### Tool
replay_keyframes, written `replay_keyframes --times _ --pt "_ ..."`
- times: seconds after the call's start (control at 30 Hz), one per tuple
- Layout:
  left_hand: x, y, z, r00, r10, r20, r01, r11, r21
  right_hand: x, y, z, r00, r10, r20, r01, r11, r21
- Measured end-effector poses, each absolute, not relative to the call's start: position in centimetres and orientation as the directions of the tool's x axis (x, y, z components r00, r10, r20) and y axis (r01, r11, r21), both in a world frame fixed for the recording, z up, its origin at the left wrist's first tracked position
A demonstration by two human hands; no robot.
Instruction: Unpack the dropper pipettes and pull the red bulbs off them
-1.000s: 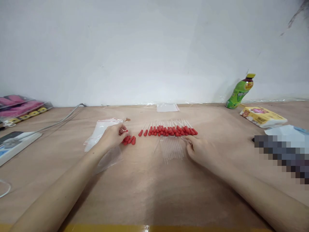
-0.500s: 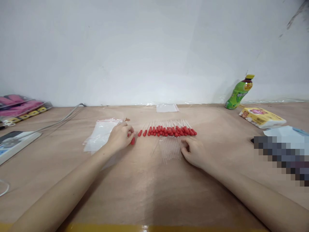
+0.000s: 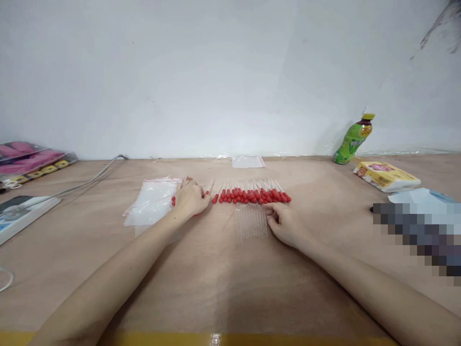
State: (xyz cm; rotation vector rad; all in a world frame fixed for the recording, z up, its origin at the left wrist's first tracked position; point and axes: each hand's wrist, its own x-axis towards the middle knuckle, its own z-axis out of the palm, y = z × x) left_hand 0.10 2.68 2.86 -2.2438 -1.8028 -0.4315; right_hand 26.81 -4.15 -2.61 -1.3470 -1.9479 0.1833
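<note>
My left hand (image 3: 190, 198) is closed around red-bulbed droppers; red bulbs show on both sides of it, and one dropper (image 3: 208, 193) stands at the fingertips. Just right of it, a row of droppers with red rubber bulbs (image 3: 248, 195) lies with the thin clear stems pointing toward the wall. In front of that row is a flat row of clear thin tubes (image 3: 252, 223). My right hand (image 3: 284, 222) rests at its right edge, index finger and thumb bent and a little apart, with nothing visible between them. Clear zip bags (image 3: 153, 199) lie left of my left hand.
Another zip bag (image 3: 248, 162) lies near the wall. On the right are a leaning green bottle (image 3: 353, 142), a yellow tissue pack (image 3: 387, 176) and a pale blue sheet (image 3: 421, 198). A power strip (image 3: 32, 211) with a grey cable (image 3: 97, 173) and pink packaged items (image 3: 32, 158) are on the left.
My left hand has moved right along the row and now has another dropper at its fingertips. My right hand has stayed beside the clear tubes. The view has shifted slightly.
</note>
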Motion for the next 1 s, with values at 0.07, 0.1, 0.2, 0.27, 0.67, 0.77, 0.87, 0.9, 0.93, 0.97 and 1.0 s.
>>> replay_keyframes --times 0.07,0.1,0.2,0.27,0.67,0.77,0.87,0.9,0.93,0.97,1.0 --pt "0.1 2.2 3.3 0.182 0.885 0.428 0.973 -0.225 0.052 26.9 -4.1 -2.9 -0.177 0.842 0.509 0.744 0.453 -0.491" --pt "0.1 1.8 3.5 0.182 0.866 0.465 0.966 -0.246 0.079 26.9 -4.0 -3.0 -0.175 0.839 0.515 0.743 0.456 -0.49" --pt "0.1 0.4 3.3 0.256 0.794 0.551 0.911 -0.388 0.135 27.2 -3.6 -3.4 -0.155 0.827 0.541 0.727 0.466 -0.505" --pt "0.1 -0.8 2.6 0.351 0.741 0.572 0.839 -0.52 0.16 27.4 -3.3 -3.4 -0.132 0.806 0.577 0.701 0.488 -0.521" --pt "1.2 -3.7 -1.5 0.604 0.451 0.657 0.522 -0.847 0.102 26.6 -4.7 -1.3 -0.465 0.602 0.65 0.636 0.738 -0.228" --pt "1.2 -3.8 -1.5 0.615 0.38 0.691 0.486 -0.873 0.048 25.9 -4.7 -1.5 -0.588 0.519 0.621 0.621 0.781 -0.065" --pt "1.2 -4.0 -1.5 0.612 0.328 0.72 0.449 -0.893 0.024 25.6 -4.5 -1.9 -0.607 0.502 0.616 0.624 0.781 -0.022" --pt "1.3 -4.0 -1.5 0.608 0.33 0.722 0.448 -0.894 0.031 25.5 -4.5 -2.0 -0.605 0.502 0.618 0.625 0.781 -0.022" --pt "1.4 -4.0 -1.4 0.601 0.343 0.722 0.453 -0.89 0.046 25.5 -4.5 -2.0 -0.603 0.5 0.621 0.624 0.781 -0.025" --pt "1.5 -4.0 -1.4 0.594 0.369 0.715 0.465 -0.883 0.069 25.4 -4.5 -2.1 -0.601 0.499 0.625 0.621 0.783 -0.028" --pt "1.7 -4.0 -1.4 0.59 0.399 0.702 0.478 -0.873 0.094 25.4 -4.5 -2.1 -0.599 0.497 0.628 0.617 0.786 -0.033"
